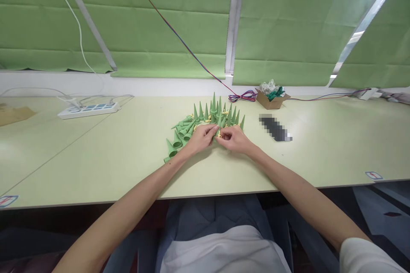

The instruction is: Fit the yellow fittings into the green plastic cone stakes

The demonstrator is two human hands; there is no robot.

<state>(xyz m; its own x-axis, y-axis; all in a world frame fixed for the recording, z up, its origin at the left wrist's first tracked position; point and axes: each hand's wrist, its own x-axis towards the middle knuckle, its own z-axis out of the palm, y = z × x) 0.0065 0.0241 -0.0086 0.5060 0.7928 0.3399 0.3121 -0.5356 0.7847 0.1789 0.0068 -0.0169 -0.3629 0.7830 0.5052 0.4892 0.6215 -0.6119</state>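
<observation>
Both hands meet near mid-frame, fingers curled.
Left arm [136,196] slants up from lower left, right arm [297,187] from lower right; left hand [202,136] and right hand [236,138] pinch, thumbs near each other.

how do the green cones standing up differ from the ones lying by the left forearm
The standing cones point their tips upward, while the lying cones are tipped on their sides. Several lying cones show hollow wide ends; the standing cones have theirs facing down, out of sight. Both kinds are green and tapered.
</observation>
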